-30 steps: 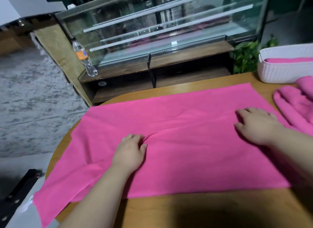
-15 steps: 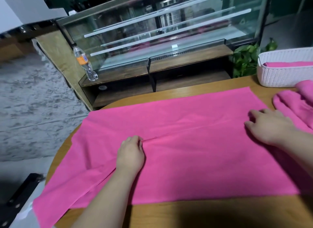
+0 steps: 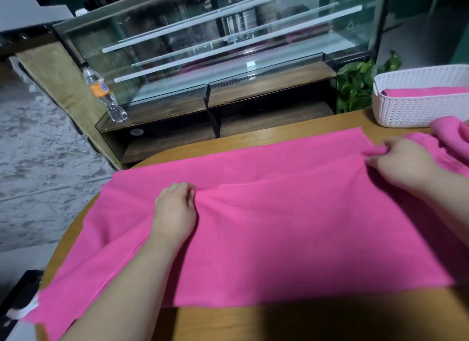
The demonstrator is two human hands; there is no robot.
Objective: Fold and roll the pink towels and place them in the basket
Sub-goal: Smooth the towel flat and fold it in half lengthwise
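Heads up: your left hand [image 3: 175,208] and right hand [image 3: 403,160] both have a pinching grip on the pink towel [image 3: 279,226] spread over the table [image 3: 279,323], but its left end hangs off the edge, so an uneven pull could skew the fold.

The right hand [image 3: 403,160] slid rightward to the edge of the towel [image 3: 279,226] and bunches it. The left hand [image 3: 175,208] now pinches the fold.

My left hand [image 3: 175,208] and right hand [image 3: 402,160] each pinch the spread pink towel [image 3: 291,226]; a white basket [image 3: 416,112] sits beyond my right grip.
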